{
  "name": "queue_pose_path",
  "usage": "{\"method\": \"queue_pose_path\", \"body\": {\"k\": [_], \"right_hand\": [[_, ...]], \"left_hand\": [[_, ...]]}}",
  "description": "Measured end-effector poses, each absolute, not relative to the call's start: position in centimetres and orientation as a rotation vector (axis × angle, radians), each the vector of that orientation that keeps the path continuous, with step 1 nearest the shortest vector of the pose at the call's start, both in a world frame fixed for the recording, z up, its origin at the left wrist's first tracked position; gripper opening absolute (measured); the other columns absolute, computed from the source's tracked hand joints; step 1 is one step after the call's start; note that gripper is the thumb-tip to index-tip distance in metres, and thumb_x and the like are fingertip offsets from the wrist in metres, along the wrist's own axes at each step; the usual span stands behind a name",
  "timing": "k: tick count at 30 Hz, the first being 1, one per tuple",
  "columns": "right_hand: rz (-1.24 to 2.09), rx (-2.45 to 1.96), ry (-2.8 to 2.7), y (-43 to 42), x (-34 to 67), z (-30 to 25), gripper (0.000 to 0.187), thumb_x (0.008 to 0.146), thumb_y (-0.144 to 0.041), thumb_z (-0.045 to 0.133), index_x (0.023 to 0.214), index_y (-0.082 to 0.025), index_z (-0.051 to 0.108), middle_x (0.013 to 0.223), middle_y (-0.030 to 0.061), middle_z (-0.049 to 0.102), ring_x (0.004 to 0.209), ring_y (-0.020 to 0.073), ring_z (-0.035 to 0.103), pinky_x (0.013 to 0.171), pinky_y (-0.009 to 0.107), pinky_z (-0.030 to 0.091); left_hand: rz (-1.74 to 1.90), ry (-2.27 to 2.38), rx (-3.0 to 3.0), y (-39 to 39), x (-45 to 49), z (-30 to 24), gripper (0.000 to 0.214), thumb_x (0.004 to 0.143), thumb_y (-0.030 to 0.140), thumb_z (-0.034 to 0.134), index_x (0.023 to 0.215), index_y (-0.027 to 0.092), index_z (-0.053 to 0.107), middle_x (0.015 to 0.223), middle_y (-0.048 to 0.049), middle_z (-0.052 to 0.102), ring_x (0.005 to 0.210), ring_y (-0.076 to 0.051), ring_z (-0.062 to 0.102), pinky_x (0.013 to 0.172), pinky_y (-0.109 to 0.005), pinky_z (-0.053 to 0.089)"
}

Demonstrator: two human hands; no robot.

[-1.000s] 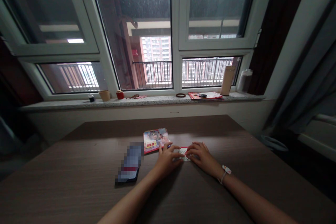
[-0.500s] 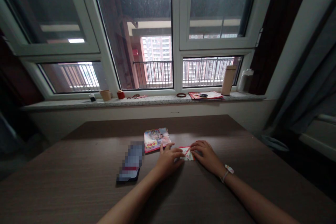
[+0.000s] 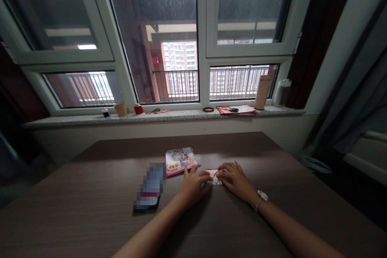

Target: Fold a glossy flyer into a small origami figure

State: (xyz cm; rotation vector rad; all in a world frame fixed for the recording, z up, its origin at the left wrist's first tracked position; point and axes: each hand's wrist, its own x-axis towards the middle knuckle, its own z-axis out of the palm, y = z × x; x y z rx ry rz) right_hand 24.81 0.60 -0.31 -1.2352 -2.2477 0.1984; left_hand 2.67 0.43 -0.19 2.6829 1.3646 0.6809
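Observation:
A small folded piece of printed paper (image 3: 215, 177), white with red edges, lies on the brown table between my hands. My left hand (image 3: 195, 181) has its thumb and fingertips on the paper's left edge, with other fingers raised. On the opposite side, my right hand (image 3: 234, 178) pinches the right part, covering that edge. Behind my left hand rests a stack of colourful printed leaflets (image 3: 180, 161), partly hidden by the fingers. Left of that hand lies a phone (image 3: 151, 187) with a blurred-out screen. A bracelet (image 3: 261, 196) circles my right wrist.
Along the granite windowsill (image 3: 187, 116) stand a paper cup (image 3: 121, 109), a red jar (image 3: 138, 109), a tape roll (image 3: 208, 109), scissors (image 3: 234, 109) on red papers, a beige flask (image 3: 263, 92) and a clear bottle (image 3: 282, 93). Table edges lie beyond both arms.
My right hand has shifted slightly left over the folded paper, and its fingers cover a bit more of it. My left hand stays in place.

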Motion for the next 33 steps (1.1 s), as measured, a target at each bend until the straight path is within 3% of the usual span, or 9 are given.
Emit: {"method": "queue_pose_path", "body": {"k": [20,28,33], "right_hand": [[0.183,-1.345,-2.181,0.4,23.8,0.1,0.017,0.087,-0.035,0.055,0.086,-0.029,0.071,0.106,0.0015,0.065,0.108,0.0213,0.051,0.108,0.053,0.016],[0.145,-1.388,-2.168,0.5,23.2,0.5,0.025,0.088,-0.040,0.054,0.076,-0.026,0.071,0.102,0.0030,0.064,0.108,0.0226,0.049,0.106,0.050,0.022],[0.140,-1.396,-2.206,0.7,23.4,0.6,0.017,0.083,-0.039,0.062,0.076,-0.027,0.072,0.104,0.0023,0.064,0.115,0.0255,0.046,0.106,0.052,0.020]], "left_hand": [[0.669,1.372,2.671,0.5,2.8,0.0,0.018,0.085,0.034,0.060,0.101,0.036,0.069,0.114,0.0037,0.068,0.124,-0.030,0.042,0.106,-0.062,0.016],[0.662,1.423,2.686,0.9,2.8,-0.6,0.020,0.084,0.033,0.061,0.102,0.039,0.069,0.121,0.0035,0.063,0.124,-0.030,0.040,0.107,-0.065,0.011],[0.659,1.448,2.715,0.8,2.7,-0.2,0.019,0.083,0.034,0.062,0.099,0.040,0.070,0.123,0.0028,0.062,0.123,-0.031,0.041,0.106,-0.069,0.010]]}}
